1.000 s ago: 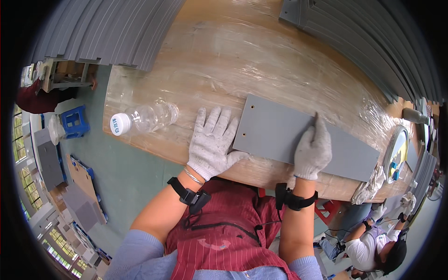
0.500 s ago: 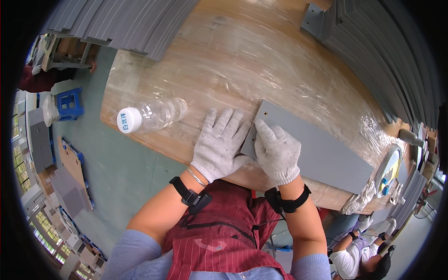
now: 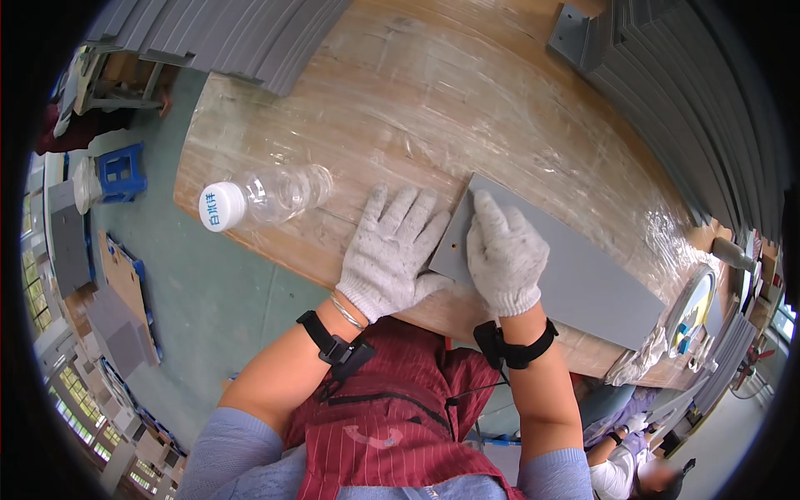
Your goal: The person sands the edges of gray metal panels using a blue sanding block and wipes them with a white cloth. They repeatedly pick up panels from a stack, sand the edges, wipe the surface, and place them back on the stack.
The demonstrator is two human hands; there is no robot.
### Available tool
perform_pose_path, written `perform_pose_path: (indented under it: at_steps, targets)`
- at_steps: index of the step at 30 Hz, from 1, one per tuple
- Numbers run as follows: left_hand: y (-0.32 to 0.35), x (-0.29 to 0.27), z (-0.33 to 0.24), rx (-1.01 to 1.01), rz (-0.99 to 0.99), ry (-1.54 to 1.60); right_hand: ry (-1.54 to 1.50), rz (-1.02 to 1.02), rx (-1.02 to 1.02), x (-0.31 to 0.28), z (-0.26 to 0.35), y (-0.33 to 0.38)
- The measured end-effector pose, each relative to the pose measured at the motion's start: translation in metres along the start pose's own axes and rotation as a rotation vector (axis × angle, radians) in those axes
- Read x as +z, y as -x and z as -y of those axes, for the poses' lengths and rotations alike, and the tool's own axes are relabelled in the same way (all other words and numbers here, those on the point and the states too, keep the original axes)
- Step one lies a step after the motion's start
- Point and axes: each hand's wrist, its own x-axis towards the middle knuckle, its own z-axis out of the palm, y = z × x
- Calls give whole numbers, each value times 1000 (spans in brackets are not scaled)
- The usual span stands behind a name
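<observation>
On the film-wrapped table [image 3: 375, 108] a flat grey panel [image 3: 592, 287] lies at a slant, with a small hole near its left end. My left hand [image 3: 390, 246], in a white knit glove, lies flat with fingers spread, beside the panel's left edge. My right hand [image 3: 507, 254], gloved too, rests on the panel's left part. Its index finger points to the far corner and the other fingers are curled in; anything between them is hidden. Left of my left hand a clear plastic bottle [image 3: 279, 196] with a white cap lies on its side.
Grey panels [image 3: 225, 37] are stacked at the far left, more panels [image 3: 679, 108] at the right. A round container [image 3: 693, 308] with a blue item and crumpled plastic [image 3: 637, 358] sit at the right end. A blue stool [image 3: 122, 173] stands on the floor; another person [image 3: 625, 458] is at lower right.
My right hand has slid away from me and slightly right, baring the near hole and covering the far one. My left hand has stayed nearly in place beside the panel.
</observation>
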Motion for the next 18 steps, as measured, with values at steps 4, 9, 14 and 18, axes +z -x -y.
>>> perform_pose_path:
  at_steps: [4, 9, 14, 18]
  targets:
    - [1, 2, 1, 5, 18, -66, -85, 199, -160, -10, 29, 43]
    - [-1, -6, -1, 7, 16, -22, 43, -249, 249, -10, -24, 36]
    - [-4, 6, -1, 49, -18, -133, -91, 118, 8, -3, 31, 56]
    - [-3, 10, 0, 201, -97, -89, 68, -41, 405, -40, -38, 73]
